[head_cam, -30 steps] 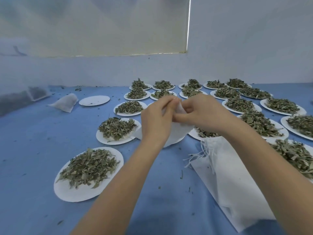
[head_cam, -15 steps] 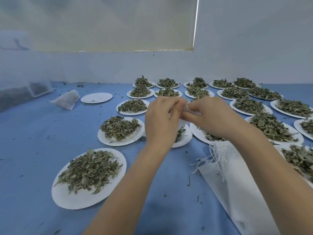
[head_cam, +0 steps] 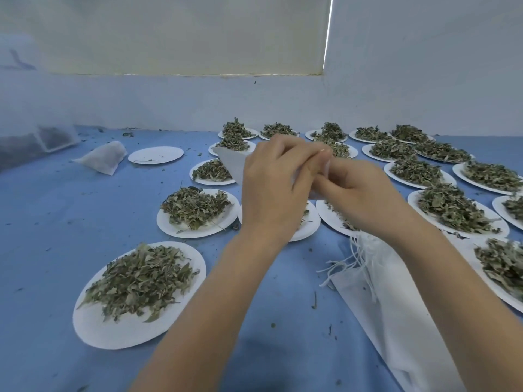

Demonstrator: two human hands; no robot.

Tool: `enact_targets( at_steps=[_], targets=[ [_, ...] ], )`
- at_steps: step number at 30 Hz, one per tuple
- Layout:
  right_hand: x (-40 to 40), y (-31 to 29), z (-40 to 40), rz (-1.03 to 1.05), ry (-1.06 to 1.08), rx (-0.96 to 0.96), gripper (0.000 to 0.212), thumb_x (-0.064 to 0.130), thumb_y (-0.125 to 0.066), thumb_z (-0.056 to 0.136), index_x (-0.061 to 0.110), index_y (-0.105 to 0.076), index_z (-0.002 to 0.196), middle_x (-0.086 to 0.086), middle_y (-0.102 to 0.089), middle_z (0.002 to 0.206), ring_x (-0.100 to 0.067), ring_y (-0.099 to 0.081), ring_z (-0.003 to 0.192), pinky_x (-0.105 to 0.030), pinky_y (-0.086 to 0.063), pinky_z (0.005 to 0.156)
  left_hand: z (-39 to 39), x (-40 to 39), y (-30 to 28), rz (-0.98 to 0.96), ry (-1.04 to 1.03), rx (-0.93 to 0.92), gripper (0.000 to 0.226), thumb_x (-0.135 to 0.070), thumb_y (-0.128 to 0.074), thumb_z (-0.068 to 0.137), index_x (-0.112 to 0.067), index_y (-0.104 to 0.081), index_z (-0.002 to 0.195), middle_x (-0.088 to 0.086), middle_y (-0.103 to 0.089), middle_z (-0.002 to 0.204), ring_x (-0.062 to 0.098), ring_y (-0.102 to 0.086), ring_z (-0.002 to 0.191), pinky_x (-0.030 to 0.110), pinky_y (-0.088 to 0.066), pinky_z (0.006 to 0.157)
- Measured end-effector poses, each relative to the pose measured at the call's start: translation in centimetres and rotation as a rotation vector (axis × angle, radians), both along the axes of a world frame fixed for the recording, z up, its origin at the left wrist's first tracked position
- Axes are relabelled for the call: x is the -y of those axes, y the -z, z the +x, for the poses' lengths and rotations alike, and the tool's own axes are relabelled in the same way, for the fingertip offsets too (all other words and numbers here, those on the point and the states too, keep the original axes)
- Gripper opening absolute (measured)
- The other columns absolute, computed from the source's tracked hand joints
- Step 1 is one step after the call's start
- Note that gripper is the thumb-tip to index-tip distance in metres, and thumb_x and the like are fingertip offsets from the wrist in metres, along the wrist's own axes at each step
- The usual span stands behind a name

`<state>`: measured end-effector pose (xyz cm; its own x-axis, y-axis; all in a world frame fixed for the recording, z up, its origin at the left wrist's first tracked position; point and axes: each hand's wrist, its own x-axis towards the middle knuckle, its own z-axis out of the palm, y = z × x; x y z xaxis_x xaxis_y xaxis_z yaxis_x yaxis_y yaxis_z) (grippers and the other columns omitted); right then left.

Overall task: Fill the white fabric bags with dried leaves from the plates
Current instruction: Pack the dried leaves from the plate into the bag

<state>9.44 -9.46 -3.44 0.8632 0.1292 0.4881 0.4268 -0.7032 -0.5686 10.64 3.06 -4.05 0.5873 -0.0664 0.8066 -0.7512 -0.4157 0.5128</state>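
Both hands [head_cam: 314, 182] pinched an empty white bag [head_cam: 232, 165] at mid-frame; if its mouth stayed shut, leaves [head_cam: 195, 207] might have spilled onto the bench [head_cam: 56, 222].

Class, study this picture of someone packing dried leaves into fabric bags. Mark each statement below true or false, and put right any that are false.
1. Both hands are holding one white fabric bag in the air. True: the left hand and right hand pinch it together above the plates.
2. The plate beside the filled bag at far left is heaped with leaves. False: that plate is almost bare.
3. A pile of flat bags with strings lies under the right forearm. True.
4. The table covering is red. False: it is blue.
5. The nearest plate on the left is bare. False: it holds dried leaves.
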Motion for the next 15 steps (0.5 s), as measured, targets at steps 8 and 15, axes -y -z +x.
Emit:
enact_targets(
  at_steps=[8,15],
  targets=[
    [-1.9,-0.6,0.0,0.332,-0.167,-0.168,0.026,0.021,-0.049,0.096,0.006,-0.063,0.081,-0.026,-0.066,0.099,-0.040,-0.059,0.104,-0.057,-0.042,0.095,0.7,-1.8,-1.5,0.239,-0.052,0.088,0.021,-0.017,-0.051,0.092,-0.009,-0.071,0.097,0.005,-0.065,0.096,0.022,-0.058,0.090,0.032,-0.040,0.085],
    [-5.1,0.0,0.7,0.724,-0.333,-0.314,0.024,0.015,-0.044,0.098,0.006,-0.066,0.098,-0.009,-0.072,0.092,-0.024,-0.069,0.091,-0.039,-0.057,0.080,0.3,-5.4,-1.4,0.553,-0.160,0.160,0.037,0.000,-0.046,0.080,-0.001,-0.062,0.113,0.015,-0.063,0.109,0.034,-0.057,0.098,0.033,-0.034,0.089]
  ],
)
